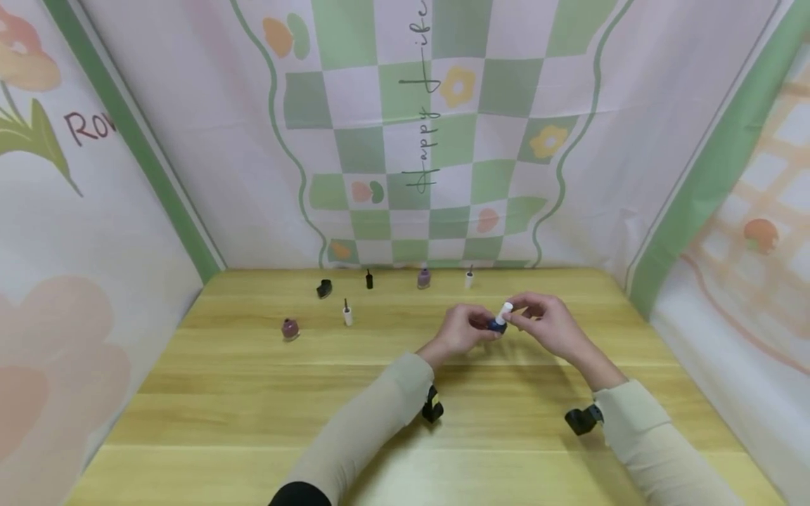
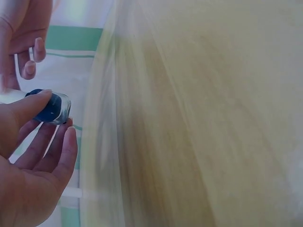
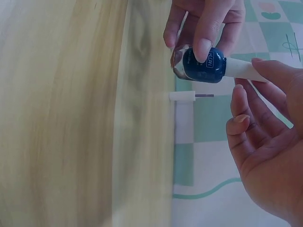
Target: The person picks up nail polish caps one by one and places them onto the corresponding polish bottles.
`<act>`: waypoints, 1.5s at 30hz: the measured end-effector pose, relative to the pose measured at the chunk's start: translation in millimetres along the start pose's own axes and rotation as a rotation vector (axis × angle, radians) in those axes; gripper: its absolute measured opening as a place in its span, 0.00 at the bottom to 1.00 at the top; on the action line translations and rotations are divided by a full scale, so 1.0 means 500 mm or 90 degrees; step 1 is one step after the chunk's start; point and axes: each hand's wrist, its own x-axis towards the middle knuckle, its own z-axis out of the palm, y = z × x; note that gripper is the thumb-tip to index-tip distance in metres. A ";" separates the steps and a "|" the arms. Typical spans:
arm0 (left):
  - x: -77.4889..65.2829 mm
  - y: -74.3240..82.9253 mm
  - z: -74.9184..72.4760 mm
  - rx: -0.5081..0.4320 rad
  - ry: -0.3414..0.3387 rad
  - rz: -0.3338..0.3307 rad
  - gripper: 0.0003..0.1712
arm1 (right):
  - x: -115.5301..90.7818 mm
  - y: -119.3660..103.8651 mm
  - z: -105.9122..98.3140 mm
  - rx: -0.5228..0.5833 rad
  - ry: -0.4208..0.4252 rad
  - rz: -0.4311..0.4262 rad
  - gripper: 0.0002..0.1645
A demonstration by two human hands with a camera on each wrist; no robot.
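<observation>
Over the wooden table (image 1: 253,407) before us, a person's left hand (image 1: 463,329) pinches a dark blue bottle (image 3: 204,66), the right hand (image 1: 549,325) its white cap (image 1: 504,313). Near the table's far edge stands an upturned brush (image 1: 469,280).

On wood-grain table (image 1: 253,400): bottles (image 1: 423,280); brush caps (image 1: 348,316)

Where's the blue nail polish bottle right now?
In the head view, the blue bottle is right of centre: the left hand grips it, and the right hand pinches its white cap.
</observation>
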 end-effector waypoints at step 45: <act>0.039 -0.005 0.079 -0.003 -0.010 -0.044 0.11 | -0.028 0.058 -0.021 -0.001 0.014 0.051 0.20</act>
